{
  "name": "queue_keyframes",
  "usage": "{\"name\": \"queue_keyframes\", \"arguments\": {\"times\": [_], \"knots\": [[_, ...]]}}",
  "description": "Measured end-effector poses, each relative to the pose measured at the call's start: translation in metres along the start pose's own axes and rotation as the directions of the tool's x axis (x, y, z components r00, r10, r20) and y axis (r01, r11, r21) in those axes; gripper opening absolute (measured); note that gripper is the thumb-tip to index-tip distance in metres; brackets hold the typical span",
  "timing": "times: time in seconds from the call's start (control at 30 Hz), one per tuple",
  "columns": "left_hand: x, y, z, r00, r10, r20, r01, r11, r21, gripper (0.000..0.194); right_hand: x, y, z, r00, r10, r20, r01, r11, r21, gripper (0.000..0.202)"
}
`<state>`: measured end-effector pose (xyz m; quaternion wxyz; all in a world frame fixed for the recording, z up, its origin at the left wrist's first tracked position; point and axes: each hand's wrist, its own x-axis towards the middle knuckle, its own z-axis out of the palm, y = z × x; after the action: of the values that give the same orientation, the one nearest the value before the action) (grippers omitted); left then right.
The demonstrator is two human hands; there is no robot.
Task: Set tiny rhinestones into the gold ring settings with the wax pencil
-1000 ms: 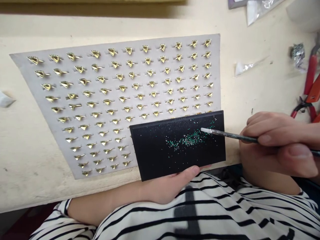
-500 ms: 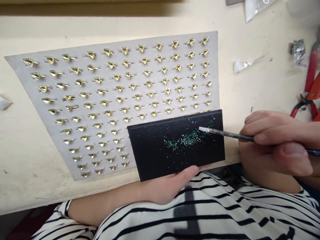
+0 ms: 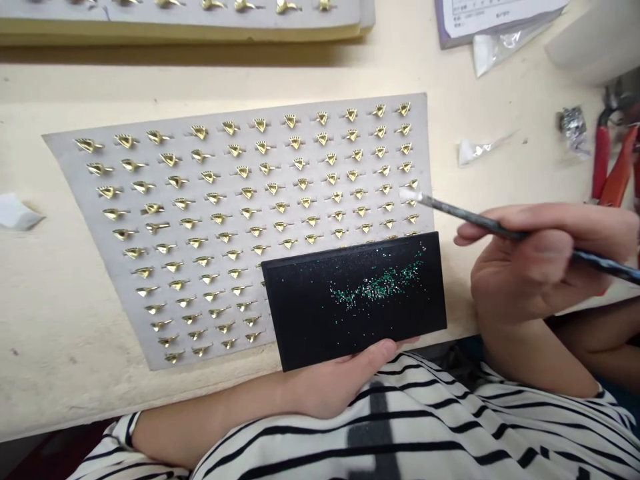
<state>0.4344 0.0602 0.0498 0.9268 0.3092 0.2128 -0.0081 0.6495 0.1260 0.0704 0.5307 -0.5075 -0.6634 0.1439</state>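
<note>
My left hand [image 3: 345,380] grips the lower edge of a black tray [image 3: 310,320], its thumb on the front edge. Small green and clear stones [image 3: 380,283] lie scattered across the tray. In my right hand [image 3: 545,260] is a thin dark stick [image 3: 465,213] with a white tip, held like a pen. That tip is over the right edge of a grey sheet [image 3: 75,153], beside the rings there; whether it touches one I cannot tell. Rows of gold triangular rings [image 3: 260,125] are set in the sheet, and the tray covers its lower right corner.
Another ring sheet [image 3: 340,17] lies on a yellowish board at the top. On the right are small plastic bags [image 3: 480,150], a foil-like packet [image 3: 575,130], red-handled pliers [image 3: 603,160] and a labelled pad [image 3: 450,27]. A white piece [image 3: 17,212] lies far left. Another person's arm shows lower right.
My right hand has lifted the stick's tip away from the stones on the tray, up to the rings. The view has shifted, showing more of the table's far side.
</note>
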Motion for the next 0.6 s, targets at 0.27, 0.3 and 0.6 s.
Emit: {"name": "queue_keyframes", "arguments": {"times": [0.27, 0.3, 0.6], "knots": [[0.002, -0.003, 0.000, 0.999, 0.032, 0.007, -0.032, 0.999, 0.002, 0.055, -0.003, 0.003, 0.016, 0.999, 0.031, -0.012, -0.031, 0.997, -0.068, 0.025], [0.002, -0.002, 0.001, 1.000, 0.030, 0.003, -0.030, 1.000, -0.002, 0.056, -0.004, 0.003, 0.015, 0.999, 0.042, 0.006, -0.042, 0.997, -0.068, 0.026], [0.003, -0.001, 0.000, 0.998, 0.043, 0.038, -0.043, 0.999, 0.008, 0.056, -0.003, 0.003, 0.018, 0.998, 0.065, -0.005, -0.065, 0.996, -0.056, 0.023]]}}
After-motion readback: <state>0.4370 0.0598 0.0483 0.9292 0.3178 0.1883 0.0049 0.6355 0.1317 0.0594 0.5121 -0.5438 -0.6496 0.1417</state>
